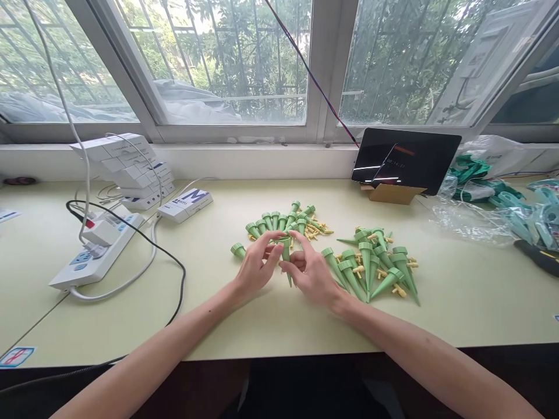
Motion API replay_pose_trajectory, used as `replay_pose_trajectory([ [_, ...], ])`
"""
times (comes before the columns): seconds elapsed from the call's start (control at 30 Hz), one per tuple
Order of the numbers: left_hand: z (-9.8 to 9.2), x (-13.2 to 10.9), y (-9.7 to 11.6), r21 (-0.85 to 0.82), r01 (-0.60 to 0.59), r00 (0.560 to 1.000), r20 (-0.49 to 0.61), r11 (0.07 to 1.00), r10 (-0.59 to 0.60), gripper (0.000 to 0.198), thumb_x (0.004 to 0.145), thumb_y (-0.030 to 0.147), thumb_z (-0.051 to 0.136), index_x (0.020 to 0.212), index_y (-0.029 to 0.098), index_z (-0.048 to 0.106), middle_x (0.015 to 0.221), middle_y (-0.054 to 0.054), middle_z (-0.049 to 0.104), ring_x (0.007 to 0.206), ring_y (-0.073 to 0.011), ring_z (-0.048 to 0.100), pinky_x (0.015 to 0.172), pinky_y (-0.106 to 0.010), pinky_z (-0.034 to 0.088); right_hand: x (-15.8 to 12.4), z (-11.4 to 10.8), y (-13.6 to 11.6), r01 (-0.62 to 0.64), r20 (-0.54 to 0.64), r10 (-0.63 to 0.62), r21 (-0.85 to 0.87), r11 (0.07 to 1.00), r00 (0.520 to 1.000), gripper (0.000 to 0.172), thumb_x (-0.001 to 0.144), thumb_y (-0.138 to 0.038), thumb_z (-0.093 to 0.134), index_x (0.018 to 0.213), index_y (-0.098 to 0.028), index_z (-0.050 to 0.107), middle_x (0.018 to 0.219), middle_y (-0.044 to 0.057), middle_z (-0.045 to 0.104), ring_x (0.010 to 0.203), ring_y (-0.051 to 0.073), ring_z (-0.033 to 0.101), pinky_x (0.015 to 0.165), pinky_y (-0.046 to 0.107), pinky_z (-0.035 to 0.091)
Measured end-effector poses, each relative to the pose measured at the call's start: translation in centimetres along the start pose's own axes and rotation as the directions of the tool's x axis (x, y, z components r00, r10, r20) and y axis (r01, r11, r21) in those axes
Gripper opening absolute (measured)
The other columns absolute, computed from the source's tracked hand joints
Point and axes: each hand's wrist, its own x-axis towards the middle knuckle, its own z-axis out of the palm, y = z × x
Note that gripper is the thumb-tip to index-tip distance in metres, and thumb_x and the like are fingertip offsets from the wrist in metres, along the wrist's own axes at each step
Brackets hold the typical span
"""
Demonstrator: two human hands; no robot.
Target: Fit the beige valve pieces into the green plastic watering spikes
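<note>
Head view: green spike [286, 251] sits upright between two narrow grips.
Left grip [257, 265]: fingers hold its top.
Right grip [313, 274]: curls around its side.

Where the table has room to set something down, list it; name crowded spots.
Free tabletop: between the black cable and the left hand; behind the left cluster of green spikes, between the single white box and tablet; right of the right cluster, in front of the plastic wrap. Crowded: both clusters, the right hand beside them.
</note>
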Motion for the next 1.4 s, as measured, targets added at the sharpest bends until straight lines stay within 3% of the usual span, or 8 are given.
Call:
replay_pose_trajectory([
  [0.23,0.2,0.1,0.4,-0.038,0.004,1.0,0.029,0.999,-0.003,0.032,0.102,0.04,0.038,0.119,0.02,0.057,0.054,0.005,0.048,0.045,-0.0107,0.051,0.048,-0.022,0.043,0.0,-0.1,0.2,0.006,0.002,-0.006,-0.029,1.0,1.0,0.066,0.095,-0.027,0.05,0.152,-0.016,0.021,0.074,-0.002,0.064,0.054,0.011,0.052,0.056,0.025,0.047],
  [0.43,-0.1,0.3,0.2,-0.191,0.114,0.993,0.065,0.975,-0.103,0.033,0.097,0.044,0.049,0.12,0.021,0.056,0.084,-0.003,0.063,0.046,-0.0065,0.05,0.045,-0.021,0.043,0.0,-0.1,0.4,0.029,0.064,-0.025,-0.067,0.997,0.998,0.065,0.098,-0.021,0.042,0.155,-0.017,0.011,0.081,0.0,0.067,0.055,0.01,0.051,0.058,0.025,0.046],
  [0.57,-0.2,0.5,0.5,-0.301,0.169,0.979,0.158,0.938,-0.126,0.033,0.096,0.043,0.053,0.116,0.018,0.059,0.056,0.005,0.049,0.046,-0.0095,0.052,0.045,-0.02,0.043,0.0,-0.1,0.5,0.048,0.08,-0.04,-0.092,0.995,0.996,0.064,0.098,-0.018,0.04,0.155,-0.015,0.01,0.079,0.0,0.066,0.056,0.01,0.051,0.06,0.025,0.046],
  [0.67,-0.4,0.7,0.8,-0.329,0.183,0.976,0.176,0.926,-0.131,0.029,0.093,0.042,0.057,0.11,0.018,0.059,0.056,0.006,0.048,0.044,-0.0091,0.051,0.041,-0.02,0.041,0.0,-0.1,0.3,0.041,0.103,-0.029,-0.112,0.993,0.994,0.064,0.099,-0.019,0.039,0.156,-0.015,0.011,0.084,0.001,0.068,0.055,0.01,0.05,0.059,0.025,0.046],
  [0.93,-1.9,1.3,0.8,-0.329,0.191,0.979,-0.008,0.925,-0.205,0.029,0.083,0.04,0.071,0.095,0.02,0.052,0.074,0.001,0.061,0.04,-0.003,0.041,0.036,-0.016,0.032,-0.2,-0.2,0.3,0.069,-0.013,-0.076,-0.302,0.951,0.997,0.053,0.097,-0.028,0.047,0.147,-0.016,0.033,0.089,0.003,0.07,0.052,0.01,0.053,0.057,0.024,0.045],
  [1.07,-2.0,1.6,0.8,-0.4,0.213,0.966,-0.049,0.891,-0.252,0.032,0.082,0.04,0.072,0.094,0.021,0.049,0.069,0.002,0.062,0.039,-0.0038,0.042,0.035,-0.016,0.03,0.1,-0.6,0.7,0.141,-0.036,-0.179,-0.466,0.873,0.983,0.033,0.098,-0.025,0.044,0.128,-0.016,0.054,0.09,0.005,0.07,0.059,0.012,0.057,0.063,0.025,0.047],
  [1.2,-1.8,1.7,0.6,-0.445,0.227,0.959,-0.05,0.866,-0.277,0.033,0.081,0.041,0.072,0.097,0.021,0.051,0.069,0.002,0.063,0.04,-0.0041,0.042,0.036,-0.016,0.031,1.1,-1.3,0.9,0.171,-0.051,-0.273,-0.666,0.726,0.961,0.027,0.099,-0.02,0.041,0.115,-0.014,0.063,0.097,0.01,0.069,0.084,0.019,0.062,0.08,0.03,0.046],
  [1.4,-1.5,1.6,0.1,-0.395,0.244,0.956,-0.054,0.886,-0.288,0.032,0.084,0.044,0.069,0.103,0.019,0.064,0.065,0.002,0.057,0.041,-0.0049,0.042,0.038,-0.019,0.032,2.9,-1.7,0.9,0.107,0.038,-0.152,-0.875,0.473,0.988,0.026,0.097,-0.015,0.043,0.103,-0.013,0.068,0.094,0.013,0.063,0.096,0.025,0.053,0.089,0.037,0.038],
])
